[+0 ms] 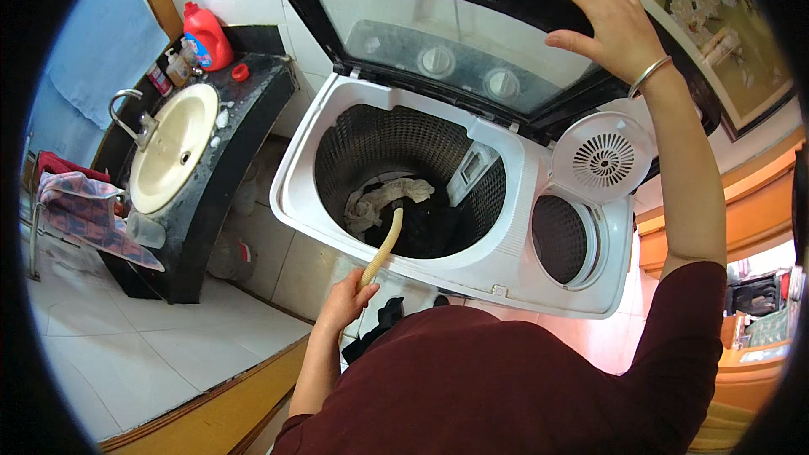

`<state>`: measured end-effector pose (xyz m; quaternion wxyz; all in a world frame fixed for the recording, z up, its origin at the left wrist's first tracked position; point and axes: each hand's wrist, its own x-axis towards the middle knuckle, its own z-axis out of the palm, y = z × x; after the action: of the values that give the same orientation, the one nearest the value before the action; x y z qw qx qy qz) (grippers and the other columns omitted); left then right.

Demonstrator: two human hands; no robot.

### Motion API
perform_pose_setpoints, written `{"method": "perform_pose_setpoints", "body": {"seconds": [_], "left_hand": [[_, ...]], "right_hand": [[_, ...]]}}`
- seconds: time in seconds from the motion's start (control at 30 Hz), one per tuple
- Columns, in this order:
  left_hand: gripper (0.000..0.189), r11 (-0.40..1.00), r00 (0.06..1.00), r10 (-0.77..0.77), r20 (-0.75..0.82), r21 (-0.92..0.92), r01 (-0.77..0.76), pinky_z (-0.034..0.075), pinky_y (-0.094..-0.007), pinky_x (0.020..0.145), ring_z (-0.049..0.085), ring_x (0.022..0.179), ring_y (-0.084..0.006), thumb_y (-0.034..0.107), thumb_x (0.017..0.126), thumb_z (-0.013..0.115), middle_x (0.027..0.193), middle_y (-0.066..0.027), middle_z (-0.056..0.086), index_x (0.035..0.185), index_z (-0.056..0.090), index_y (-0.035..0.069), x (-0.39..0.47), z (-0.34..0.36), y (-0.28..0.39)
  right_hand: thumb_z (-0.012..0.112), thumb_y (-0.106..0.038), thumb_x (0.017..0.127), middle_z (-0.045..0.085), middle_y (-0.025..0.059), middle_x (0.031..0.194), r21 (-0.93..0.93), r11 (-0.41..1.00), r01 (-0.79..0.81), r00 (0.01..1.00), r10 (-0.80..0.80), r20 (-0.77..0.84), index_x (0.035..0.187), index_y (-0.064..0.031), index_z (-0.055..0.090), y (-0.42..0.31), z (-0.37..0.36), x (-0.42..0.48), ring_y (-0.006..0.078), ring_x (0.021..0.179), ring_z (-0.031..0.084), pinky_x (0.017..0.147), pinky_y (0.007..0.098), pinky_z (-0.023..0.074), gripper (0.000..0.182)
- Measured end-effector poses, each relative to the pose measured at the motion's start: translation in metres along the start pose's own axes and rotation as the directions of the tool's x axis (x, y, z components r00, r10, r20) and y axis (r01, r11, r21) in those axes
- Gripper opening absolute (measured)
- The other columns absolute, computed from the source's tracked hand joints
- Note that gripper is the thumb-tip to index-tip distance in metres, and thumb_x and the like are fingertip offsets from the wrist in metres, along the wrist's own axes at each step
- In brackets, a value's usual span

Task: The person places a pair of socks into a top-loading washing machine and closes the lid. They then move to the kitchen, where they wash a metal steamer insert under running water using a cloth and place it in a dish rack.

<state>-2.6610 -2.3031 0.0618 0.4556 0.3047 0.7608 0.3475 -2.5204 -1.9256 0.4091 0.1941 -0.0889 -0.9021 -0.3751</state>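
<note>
My left hand (351, 302) grips a cream corrugated hose (384, 249), whose upper end reaches over the front rim into the wash tub (404, 133) of a white twin-tub washing machine (515, 246). Inside that tub lie dark cloth (436, 224) and a pale, crumpled cloth (395, 194), close to the hose end. My right hand (607, 28), a bangle at its wrist, is raised with fingers spread at the black rim of the raised, see-through lid (411, 19). How firmly it touches the rim cannot be seen. Two knobs show through the lid.
At the left, a black counter (240, 114) holds a cream washbasin (167, 170), a red detergent bottle (207, 38) and its loose red cap (240, 72). The small spin tub (559, 237) has its round lid (603, 155) raised. Dark cloth (379, 328) hangs or lies below the machine's front.
</note>
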Motion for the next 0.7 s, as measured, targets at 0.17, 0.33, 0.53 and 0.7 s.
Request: {"method": "perform_pose_setpoints", "body": {"seconds": [0.17, 0.33, 0.53, 0.7], "left_hand": [[0.039, 0.999, 0.999, 0.048, -0.020, -0.007, -0.048, 0.044, -0.0316, 0.055, 0.056, 0.059, -0.0171, 0.029, 0.087, 0.062, 0.064, -0.0075, 0.057, 0.111, 0.052, 0.001, -0.001, 0.004, -0.008], [0.039, 1.000, 1.000, 0.003, -0.029, -0.006, -0.003, 0.044, -0.0310, 0.053, 0.055, 0.057, -0.0160, 0.028, 0.087, 0.062, 0.065, -0.0072, 0.058, 0.113, 0.052, 0.000, -0.008, 0.007, 0.008], [0.034, 0.995, 0.996, 0.065, -0.056, -0.069, -0.069, 0.041, -0.0289, 0.048, 0.050, 0.052, -0.0120, 0.027, 0.087, 0.062, 0.062, -0.0042, 0.054, 0.109, 0.053, 0.001, -0.010, 0.013, 0.000], [0.035, 0.995, 0.998, 0.005, -0.064, -0.099, -0.011, 0.038, -0.0270, 0.044, 0.047, 0.048, -0.0102, 0.026, 0.087, 0.062, 0.061, -0.0031, 0.053, 0.110, 0.052, 0.001, -0.014, 0.013, 0.007]], "right_hand": [[0.066, -0.049, 0.074, 0.052, 0.0122, 0.126, 0.023, 0.978, -0.207, 0.978, 0.206, 0.038, 0.127, -0.0098, 0.049, -0.002, -0.003, 0.012, 0.0295, 0.119, 0.045, 0.103, 0.0462, 0.0299, 0.067], [0.066, -0.032, 0.079, 0.049, 0.0117, 0.129, -0.062, 0.917, -0.394, 0.908, 0.399, 0.130, 0.123, -0.0119, 0.053, 0.024, 0.031, 0.034, 0.0291, 0.120, 0.045, 0.102, 0.0444, 0.0323, 0.049], [0.061, -0.029, 0.085, 0.035, 0.0141, 0.141, -0.074, 0.906, -0.417, 0.813, 0.409, 0.415, 0.132, -0.0096, 0.044, 0.044, 0.050, 0.042, 0.0334, 0.128, 0.036, 0.106, 0.0428, 0.0312, 0.054], [0.061, -0.036, 0.083, 0.036, 0.0176, 0.140, 0.106, 0.927, -0.359, 0.917, 0.329, 0.225, 0.132, -0.0082, 0.044, 0.052, 0.044, 0.032, 0.0344, 0.128, 0.036, 0.107, 0.0417, 0.0298, 0.059]]}}
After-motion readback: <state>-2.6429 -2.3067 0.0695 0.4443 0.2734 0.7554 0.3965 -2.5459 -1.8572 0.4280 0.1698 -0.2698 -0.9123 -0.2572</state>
